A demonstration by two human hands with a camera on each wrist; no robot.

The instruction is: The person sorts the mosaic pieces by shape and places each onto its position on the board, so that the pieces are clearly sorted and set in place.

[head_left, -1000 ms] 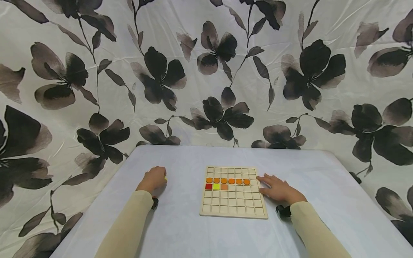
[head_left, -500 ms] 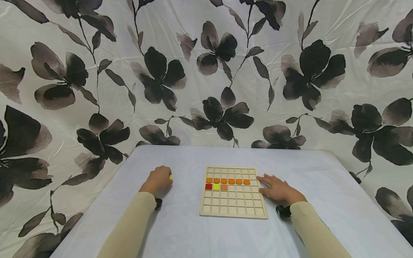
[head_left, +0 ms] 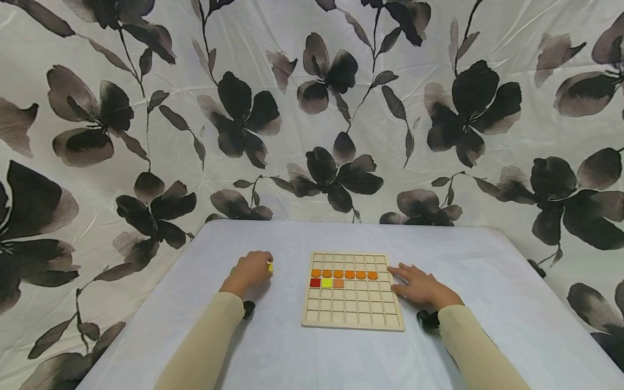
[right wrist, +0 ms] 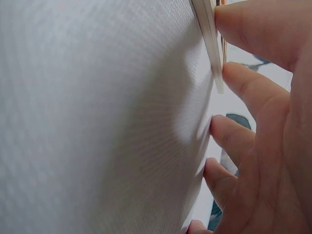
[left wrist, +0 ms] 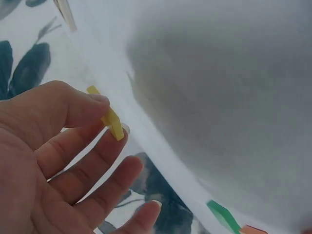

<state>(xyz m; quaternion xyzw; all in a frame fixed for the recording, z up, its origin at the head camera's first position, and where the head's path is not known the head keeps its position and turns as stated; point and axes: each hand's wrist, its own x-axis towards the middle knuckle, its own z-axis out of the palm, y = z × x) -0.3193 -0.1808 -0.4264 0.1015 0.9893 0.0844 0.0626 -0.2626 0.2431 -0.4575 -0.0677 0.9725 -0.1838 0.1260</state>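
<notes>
My left hand (head_left: 250,272) is left of the wooden grid board (head_left: 351,306), above the table. Thumb and fingers pinch a small flat yellow tile (left wrist: 115,126), seen nearly edge-on in the left wrist view; its full outline is unclear. On the board, a row of orange discs (head_left: 338,274) lies in the cells. Below it sit a red square tile (head_left: 315,283), a yellow-green square tile (head_left: 327,283) and a light orange square tile (head_left: 338,283). My right hand (head_left: 421,288) lies spread at the board's right edge, thumb and a finger touching it.
A green piece (left wrist: 224,217) and an orange piece (left wrist: 253,229) lie on the table near the left hand, mostly hidden by it in the head view. A white cloth (head_left: 351,357) covers the table. Behind hangs a flower-patterned curtain (head_left: 273,32).
My left hand has moved right toward the board, carrying the yellow tile. A green piece now shows behind it. The right hand and the board have stayed put.
</notes>
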